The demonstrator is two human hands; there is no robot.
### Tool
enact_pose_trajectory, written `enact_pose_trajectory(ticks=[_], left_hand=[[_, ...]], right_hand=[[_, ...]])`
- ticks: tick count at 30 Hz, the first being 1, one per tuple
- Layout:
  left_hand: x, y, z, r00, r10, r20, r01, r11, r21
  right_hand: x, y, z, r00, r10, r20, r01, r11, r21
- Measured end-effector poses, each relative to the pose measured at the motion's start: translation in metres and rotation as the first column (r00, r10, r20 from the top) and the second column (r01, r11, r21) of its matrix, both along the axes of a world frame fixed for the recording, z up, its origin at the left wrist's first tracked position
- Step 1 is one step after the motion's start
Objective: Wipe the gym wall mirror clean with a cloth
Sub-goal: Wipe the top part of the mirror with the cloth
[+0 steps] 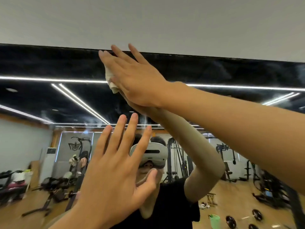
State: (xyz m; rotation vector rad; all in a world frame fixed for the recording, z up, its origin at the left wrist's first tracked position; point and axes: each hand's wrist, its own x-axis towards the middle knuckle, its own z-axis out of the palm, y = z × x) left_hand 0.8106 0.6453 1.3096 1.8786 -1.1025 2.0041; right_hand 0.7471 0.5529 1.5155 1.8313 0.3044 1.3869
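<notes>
The wall mirror point(49, 100) fills the view below a white wall. High up at its top edge, my right hand point(132, 76) presses a small white cloth point(111, 80) flat against the glass with straight fingers. Only a crumpled corner of the cloth shows beneath the palm. Lower down, my left hand point(115, 171) lies with spread straight fingers on or just in front of the glass, holding nothing. Faint streaks show on the glass near both hands.
The white wall point(148, 19) begins just above the mirror's top edge. Reflected in the glass are the person, a wooden gym floor, weight machines, weight plates, a green bucket point(214, 221) and other people far off.
</notes>
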Motion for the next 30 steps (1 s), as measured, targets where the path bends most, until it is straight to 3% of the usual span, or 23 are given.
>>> enact_pose_trajectory(ticks=[4, 13, 18, 23, 30], left_hand=[[0.000, 0.004, 0.000, 1.000, 0.020, 0.020, -0.021, 1.000, 0.010], [-0.001, 0.001, 0.000, 0.997, 0.055, 0.049, -0.054, 0.999, -0.007], [0.000, -0.005, 0.000, 0.997, 0.053, 0.049, -0.052, 0.998, -0.023], [0.000, -0.006, 0.000, 0.998, 0.043, 0.042, -0.042, 0.999, -0.015], [-0.001, -0.002, -0.001, 1.000, 0.004, 0.008, -0.004, 1.000, -0.013]], right_hand=[[-0.029, -0.030, 0.013, 0.999, -0.035, 0.021, 0.035, 0.999, 0.012], [-0.161, -0.199, 0.006, 0.991, -0.077, 0.106, 0.028, 0.916, 0.401], [-0.190, -0.228, -0.010, 0.970, -0.097, 0.223, -0.049, 0.822, 0.568], [-0.145, -0.176, 0.006, 0.962, -0.074, 0.261, -0.067, 0.867, 0.494], [-0.037, -0.038, 0.004, 0.980, -0.008, 0.197, -0.038, 0.973, 0.227]])
